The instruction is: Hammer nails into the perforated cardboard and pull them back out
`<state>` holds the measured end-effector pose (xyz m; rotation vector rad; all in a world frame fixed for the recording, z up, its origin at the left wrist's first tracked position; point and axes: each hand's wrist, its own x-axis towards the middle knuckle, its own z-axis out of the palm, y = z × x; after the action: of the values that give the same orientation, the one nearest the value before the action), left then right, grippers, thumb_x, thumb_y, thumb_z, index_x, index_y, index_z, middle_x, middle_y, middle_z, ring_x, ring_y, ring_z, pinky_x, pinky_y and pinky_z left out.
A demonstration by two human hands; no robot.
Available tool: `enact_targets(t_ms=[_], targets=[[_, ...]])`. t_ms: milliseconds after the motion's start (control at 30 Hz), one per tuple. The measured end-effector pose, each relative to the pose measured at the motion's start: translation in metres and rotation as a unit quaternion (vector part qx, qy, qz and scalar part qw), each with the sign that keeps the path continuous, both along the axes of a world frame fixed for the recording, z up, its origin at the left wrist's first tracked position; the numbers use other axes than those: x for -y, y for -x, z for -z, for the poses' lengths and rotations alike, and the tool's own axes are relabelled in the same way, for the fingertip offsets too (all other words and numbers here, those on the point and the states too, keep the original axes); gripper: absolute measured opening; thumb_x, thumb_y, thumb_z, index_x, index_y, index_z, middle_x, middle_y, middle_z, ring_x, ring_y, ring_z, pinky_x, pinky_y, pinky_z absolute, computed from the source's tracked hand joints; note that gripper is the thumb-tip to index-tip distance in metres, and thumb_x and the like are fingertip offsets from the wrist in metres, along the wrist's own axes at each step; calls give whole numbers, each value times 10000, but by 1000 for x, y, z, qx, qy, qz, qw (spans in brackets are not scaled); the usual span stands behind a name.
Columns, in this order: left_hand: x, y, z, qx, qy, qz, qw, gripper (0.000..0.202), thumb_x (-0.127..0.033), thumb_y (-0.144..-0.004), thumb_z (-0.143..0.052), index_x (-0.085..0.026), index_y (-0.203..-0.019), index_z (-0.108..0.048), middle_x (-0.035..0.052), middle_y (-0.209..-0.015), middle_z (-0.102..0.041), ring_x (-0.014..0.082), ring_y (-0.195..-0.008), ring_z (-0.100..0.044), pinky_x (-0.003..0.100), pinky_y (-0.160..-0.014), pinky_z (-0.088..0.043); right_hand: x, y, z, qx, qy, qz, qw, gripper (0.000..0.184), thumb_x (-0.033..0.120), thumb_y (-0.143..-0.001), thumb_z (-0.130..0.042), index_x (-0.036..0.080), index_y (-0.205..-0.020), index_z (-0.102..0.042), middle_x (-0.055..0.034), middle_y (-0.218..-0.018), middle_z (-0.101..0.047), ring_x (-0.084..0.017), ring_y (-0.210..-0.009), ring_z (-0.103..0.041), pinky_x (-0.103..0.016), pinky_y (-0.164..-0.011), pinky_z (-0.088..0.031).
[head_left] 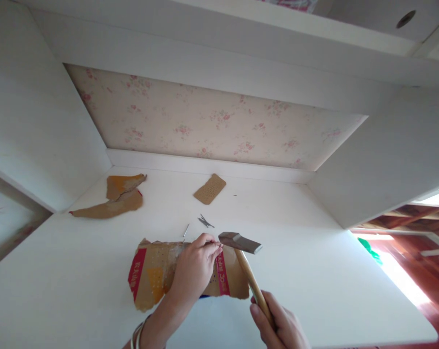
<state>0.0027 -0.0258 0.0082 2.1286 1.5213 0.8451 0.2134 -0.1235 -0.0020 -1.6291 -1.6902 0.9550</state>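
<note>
the hammer (251,276) slants over the right part of the printed cardboard sheet (154,271), its handle running from near right to far left, and its head lies just right of the left hand's fingertips, with its own long axis roughly left to right. the right hand (279,322) is closed around the near part of the handle; the left hand (195,264), over the middle of the sheet, has its fingers drawn together in a pinch, though i cannot tell what, if anything, sits between them. on the worktop (314,271), beyond the left hand, lie a small cluster of nails (205,222) and a single nail (186,230); farther off are a small cardboard piece (210,189) and, to the left, torn cardboard scraps (121,206). no container shows.
</note>
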Motion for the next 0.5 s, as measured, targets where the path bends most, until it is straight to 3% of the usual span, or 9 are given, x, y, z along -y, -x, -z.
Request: enact_targets(t_ms=[100, 500], targets=[[0, 0, 0, -8, 6, 0, 1000, 244, -205, -983, -521, -206, -833, -713, 7, -962, -674, 130, -752, -663, 245, -737, -489, 0, 0, 1, 5, -8, 0, 1000, 351, 549, -955, -468, 235, -907, -617, 64, -576, -482, -148, -511, -466, -244, -529, -405], [2, -1, -1, 4, 15, -2, 1000, 169, -224, -969, -556, -218, -921, -718, 9, -1019, -668, 146, -842, -678, 270, -812, -500, 2, 0, 2, 12, -13, 11, 1000, 387, 572, -955, -446, 231, -905, -624, 72, -555, -483, -138, -479, -452, -234, -521, -419]])
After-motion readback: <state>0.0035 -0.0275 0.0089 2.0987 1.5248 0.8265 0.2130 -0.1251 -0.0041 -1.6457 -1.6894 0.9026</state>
